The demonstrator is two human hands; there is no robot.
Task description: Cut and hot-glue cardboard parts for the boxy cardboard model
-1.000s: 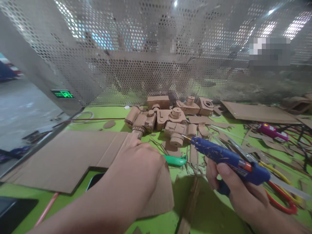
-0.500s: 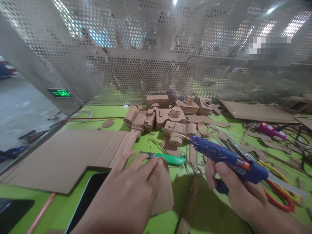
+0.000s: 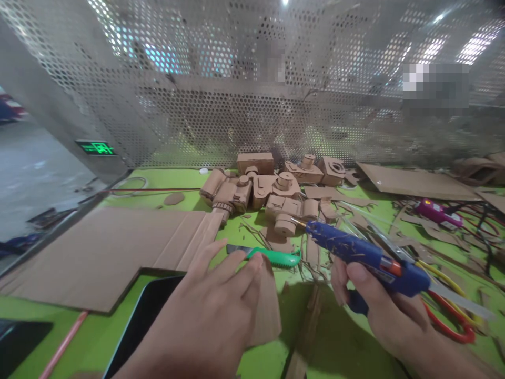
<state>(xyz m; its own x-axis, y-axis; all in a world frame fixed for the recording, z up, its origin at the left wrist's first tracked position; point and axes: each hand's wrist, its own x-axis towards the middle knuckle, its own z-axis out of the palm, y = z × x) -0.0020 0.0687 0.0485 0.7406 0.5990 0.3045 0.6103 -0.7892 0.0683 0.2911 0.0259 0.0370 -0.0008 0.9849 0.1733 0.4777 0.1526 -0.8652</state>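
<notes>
My right hand [image 3: 389,321] is wrapped round a blue hot glue gun [image 3: 347,245] with glue strands stuck to its body. Its nozzle points left, in front of a small cardboard camera model [image 3: 286,208]. My left hand [image 3: 215,300] lies palm down with its fingers stretched out, covering part of a cut cardboard piece [image 3: 269,310]. Just beyond those fingertips is a green utility knife [image 3: 276,257], its blade pointing left. Whether a fingertip touches the knife, I cannot tell. A dark tablet-like device [image 3: 152,300] lies partly under my left forearm.
More cardboard camera models [image 3: 226,192] stand farther back, before a perforated metal screen [image 3: 221,116]. A large cardboard sheet [image 3: 118,247] lies left. To the right are scissors [image 3: 453,321] with red and yellow handles, cardboard scraps, a purple cylinder [image 3: 437,213] and wires.
My left fingers have shifted slightly, showing a little more of the knife's blade end. The glue gun has moved very slightly left, still in my right hand.
</notes>
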